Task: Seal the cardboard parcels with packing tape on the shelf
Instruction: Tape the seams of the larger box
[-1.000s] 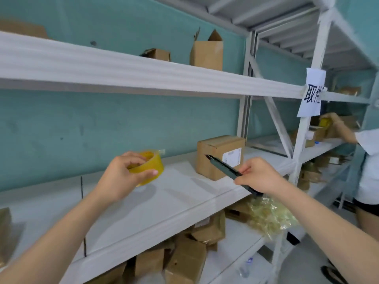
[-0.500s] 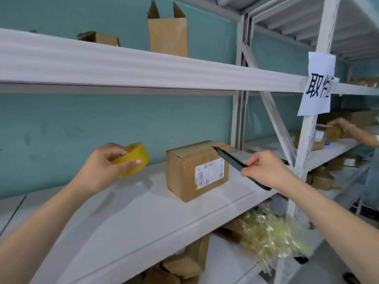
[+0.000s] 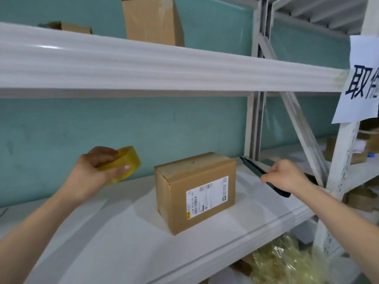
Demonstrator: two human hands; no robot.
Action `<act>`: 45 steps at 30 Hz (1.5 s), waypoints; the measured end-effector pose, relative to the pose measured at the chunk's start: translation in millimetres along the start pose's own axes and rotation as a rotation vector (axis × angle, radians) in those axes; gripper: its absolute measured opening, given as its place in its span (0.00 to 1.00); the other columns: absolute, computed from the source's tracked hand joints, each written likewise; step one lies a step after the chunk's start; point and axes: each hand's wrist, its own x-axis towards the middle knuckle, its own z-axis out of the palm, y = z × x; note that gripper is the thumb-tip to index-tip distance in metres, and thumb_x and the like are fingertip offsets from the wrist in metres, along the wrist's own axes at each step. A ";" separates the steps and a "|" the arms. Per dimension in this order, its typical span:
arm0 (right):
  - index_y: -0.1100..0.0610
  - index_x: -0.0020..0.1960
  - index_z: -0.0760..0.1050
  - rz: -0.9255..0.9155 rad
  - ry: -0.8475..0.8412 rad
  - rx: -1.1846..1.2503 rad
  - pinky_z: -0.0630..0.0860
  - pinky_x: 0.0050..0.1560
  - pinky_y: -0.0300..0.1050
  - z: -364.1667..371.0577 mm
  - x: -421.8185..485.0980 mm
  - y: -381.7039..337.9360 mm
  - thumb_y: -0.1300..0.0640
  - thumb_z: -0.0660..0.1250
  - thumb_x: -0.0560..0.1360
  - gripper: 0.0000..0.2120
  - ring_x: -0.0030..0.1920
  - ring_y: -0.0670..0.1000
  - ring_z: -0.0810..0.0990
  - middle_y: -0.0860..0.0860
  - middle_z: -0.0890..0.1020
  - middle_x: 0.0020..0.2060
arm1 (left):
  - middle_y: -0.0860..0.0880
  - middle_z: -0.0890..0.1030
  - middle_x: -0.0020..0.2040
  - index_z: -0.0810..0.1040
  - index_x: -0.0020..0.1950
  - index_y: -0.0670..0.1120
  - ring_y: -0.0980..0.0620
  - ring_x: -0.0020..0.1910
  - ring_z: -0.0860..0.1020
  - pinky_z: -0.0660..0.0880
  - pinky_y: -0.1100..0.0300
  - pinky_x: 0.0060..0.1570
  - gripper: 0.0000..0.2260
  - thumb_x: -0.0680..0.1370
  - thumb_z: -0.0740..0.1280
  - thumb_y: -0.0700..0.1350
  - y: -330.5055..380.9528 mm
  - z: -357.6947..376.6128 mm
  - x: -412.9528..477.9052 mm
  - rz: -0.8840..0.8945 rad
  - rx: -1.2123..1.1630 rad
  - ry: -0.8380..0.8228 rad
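A brown cardboard parcel (image 3: pixel 194 191) with a white shipping label stands on the white shelf (image 3: pixel 114 240), its top flaps folded down. To its left, my left hand (image 3: pixel 92 173) grips a yellow roll of packing tape (image 3: pixel 123 162), held above the shelf. Right of the parcel, my right hand (image 3: pixel 285 177) grips a dark utility knife (image 3: pixel 252 166), whose tip points up and left past the parcel's back right corner. Neither hand touches the parcel.
The upper shelf beam (image 3: pixel 143 68) crosses above, with open cardboard boxes (image 3: pixel 151 19) on it. A white upright with a paper sign (image 3: pixel 363 80) stands at the right. More boxes (image 3: pixel 348 152) lie on the neighbouring shelf. Crumpled yellowish plastic (image 3: pixel 287 263) lies below.
The view has closed in on the parcel, which now sits centred between my hands. Both hands keep hold of the tape roll and the knife.
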 end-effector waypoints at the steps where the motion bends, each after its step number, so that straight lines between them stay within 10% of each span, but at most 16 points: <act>1: 0.57 0.22 0.64 -0.005 -0.025 -0.025 0.60 0.28 0.40 5.5 6.1 6.4 0.60 0.72 0.64 0.18 0.22 0.51 0.66 0.47 0.64 0.14 | 0.47 0.79 0.54 0.81 0.35 0.45 0.59 0.44 0.78 0.67 0.81 0.37 0.06 0.66 0.77 0.39 2.5 -1.0 -0.8 0.023 -0.019 -0.002; 6: 0.57 0.24 0.66 -0.028 -0.146 -0.134 0.60 0.28 0.41 34.2 29.4 33.4 0.57 0.71 0.63 0.16 0.26 0.53 0.71 0.50 0.69 0.20 | 0.52 0.80 0.49 0.79 0.29 0.44 0.57 0.46 0.78 0.71 0.70 0.40 0.14 0.55 0.74 0.54 26.4 -13.2 -24.8 0.071 -0.162 -0.118; 20: 0.53 0.35 0.66 -0.315 -0.215 -0.586 0.70 0.34 0.43 32.8 29.5 9.0 0.38 0.68 0.67 0.20 0.39 0.51 0.76 0.48 0.73 0.34 | 0.50 0.80 0.48 0.79 0.27 0.45 0.54 0.50 0.78 0.72 0.67 0.46 0.10 0.57 0.75 0.50 89.7 6.5 -86.1 0.102 -0.140 -0.100; 26: 0.58 0.38 0.80 -0.638 0.017 0.368 0.73 0.40 0.41 13.8 -17.0 -79.2 0.61 0.65 0.71 0.06 0.38 0.52 0.80 0.52 0.82 0.34 | 0.50 0.78 0.44 0.77 0.26 0.44 0.53 0.45 0.77 0.72 0.65 0.41 0.21 0.54 0.79 0.59 102.4 21.9 -77.3 0.102 -0.246 -0.146; 34: 0.60 0.48 0.81 -0.464 -0.834 0.910 0.77 0.35 0.38 6.4 -55.0 -119.2 0.58 0.71 0.71 0.08 0.40 0.47 0.82 0.54 0.84 0.43 | 0.52 0.79 0.44 0.78 0.25 0.48 0.53 0.45 0.76 0.71 0.64 0.41 0.07 0.58 0.75 0.46 122.5 19.2 -77.8 0.144 -0.258 -0.226; 45: 0.61 0.41 0.77 -0.385 -0.941 1.232 0.73 0.28 0.38 15.1 -58.4 -119.2 0.68 0.63 0.74 0.06 0.29 0.47 0.74 0.51 0.80 0.29 | 0.46 0.76 0.32 0.76 0.25 0.46 0.51 0.33 0.73 0.68 0.64 0.33 0.19 0.59 0.78 0.59 127.2 7.5 -84.8 0.121 -0.270 -0.336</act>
